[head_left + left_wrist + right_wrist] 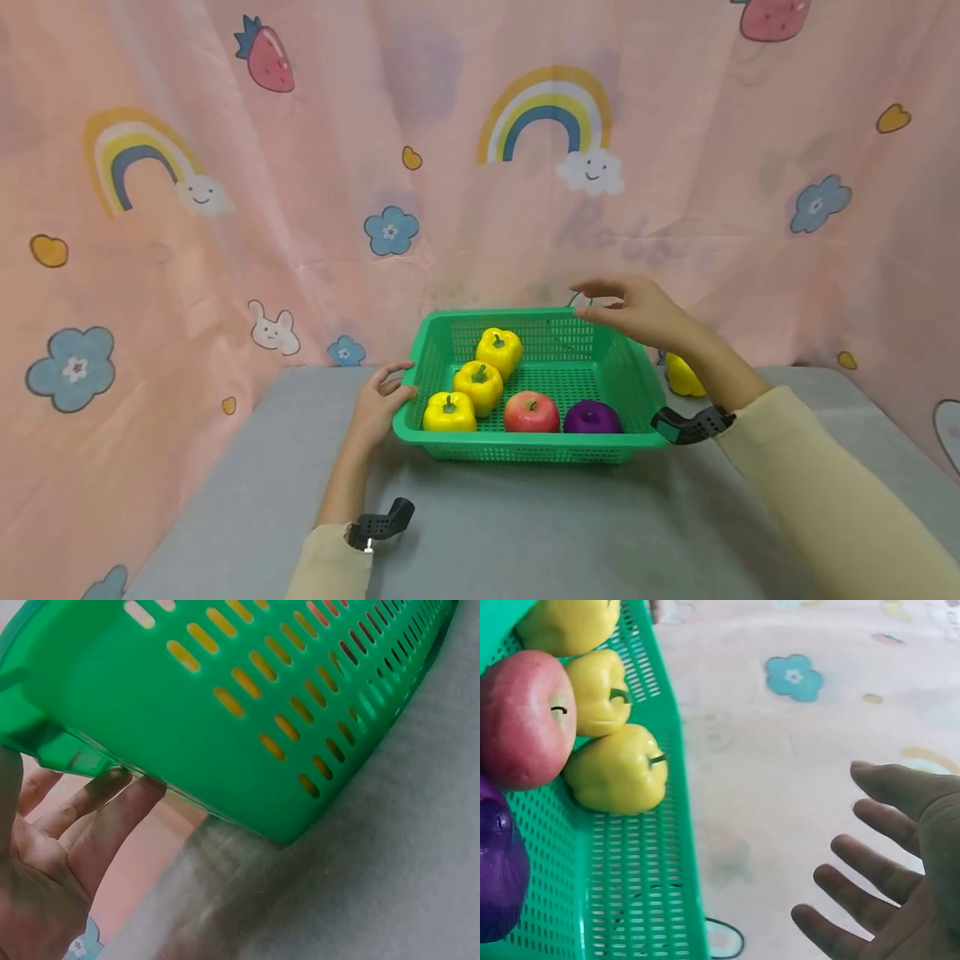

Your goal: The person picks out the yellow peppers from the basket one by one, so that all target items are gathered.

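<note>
A green plastic basket (525, 440) stands on the grey table. Along its left side lie three yellow bell peppers (478, 387), with a red apple (532, 413) and a shiny round purple vegetable (592, 417) near the front wall. My left hand (378, 407) holds the basket's left rim; in the left wrist view its fingers (112, 817) reach under the rim from outside. Above the far right corner of the basket is my right hand (637, 312), fingers spread apart and nothing in them, as the right wrist view shows.
Another yellow bell pepper (684, 377) lies on the table right of the basket, partly hidden by my right forearm. A pink patterned curtain (322, 167) hangs behind the grey table (480, 533). Both wrists wear black straps (693, 425).
</note>
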A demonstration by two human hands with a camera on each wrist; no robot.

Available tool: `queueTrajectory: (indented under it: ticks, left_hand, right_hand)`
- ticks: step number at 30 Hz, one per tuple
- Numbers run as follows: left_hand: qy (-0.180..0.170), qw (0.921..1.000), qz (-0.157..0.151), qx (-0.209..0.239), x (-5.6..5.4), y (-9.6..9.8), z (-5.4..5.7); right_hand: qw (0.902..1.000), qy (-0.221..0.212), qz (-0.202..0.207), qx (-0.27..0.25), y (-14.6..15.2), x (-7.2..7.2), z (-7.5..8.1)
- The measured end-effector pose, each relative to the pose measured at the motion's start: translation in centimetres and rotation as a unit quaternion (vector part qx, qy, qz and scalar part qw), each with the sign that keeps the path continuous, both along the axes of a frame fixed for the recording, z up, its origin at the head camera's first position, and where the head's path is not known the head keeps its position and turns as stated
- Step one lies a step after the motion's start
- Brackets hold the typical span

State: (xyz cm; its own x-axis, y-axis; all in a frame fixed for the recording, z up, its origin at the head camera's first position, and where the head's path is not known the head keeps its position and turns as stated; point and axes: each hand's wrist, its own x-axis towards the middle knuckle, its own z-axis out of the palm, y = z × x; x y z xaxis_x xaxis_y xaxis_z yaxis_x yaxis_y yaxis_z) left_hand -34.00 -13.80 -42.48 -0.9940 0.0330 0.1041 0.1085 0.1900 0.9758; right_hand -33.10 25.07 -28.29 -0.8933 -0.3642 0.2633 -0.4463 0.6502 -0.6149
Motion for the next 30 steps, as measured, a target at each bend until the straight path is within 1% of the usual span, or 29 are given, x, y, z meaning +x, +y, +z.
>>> queueTrajectory:
  ticks: [4,8,12,15,19,23,27,30]
  left_hand:
    - [0.0,0.9999,0.009,0.007,-0.2,-0.1,-0.2]
    - [0.0,0.9998,0.013,0.014,-0.4,0.0,-0.2]
    - [0.002,0.9998,0.011,0.016,-0.4,0.1,0.0]
    - [0.0,0.9997,0.008,0.021,-0.3,0.2,0.1]
    - [0.001,0.9996,0.005,0.027,-0.4,0.3,0.2]
    - [0.002,0.9996,0.007,0.026,-0.4,0.2,0.2]
    - [-0.002,0.9997,0.008,0.022,-0.3,0.1,0.1]
    - [-0.004,0.9998,0.009,0.017,-0.3,0.2,0.0]
  right_hand:
    - [0.9991,-0.03,0.03,0.002,-1.3,-2.3,-0.3]
    - [0.9957,-0.074,0.051,-0.02,-2.2,-4.2,-1.1]
    - [0.9908,-0.109,0.068,-0.04,-3.0,-5.8,-2.0]
    - [0.9881,-0.125,0.077,-0.045,-3.6,-6.8,-2.4]
    - [0.9867,-0.134,0.079,-0.048,-4.3,-7.6,-2.7]
    - [0.9864,-0.136,0.079,-0.049,-4.9,-8.0,-3.1]
    - [0.9834,-0.149,0.088,-0.056,-5.7,-8.4,-3.9]
    - [0.9806,-0.16,0.087,-0.073,-6.3,-8.7,-4.6]
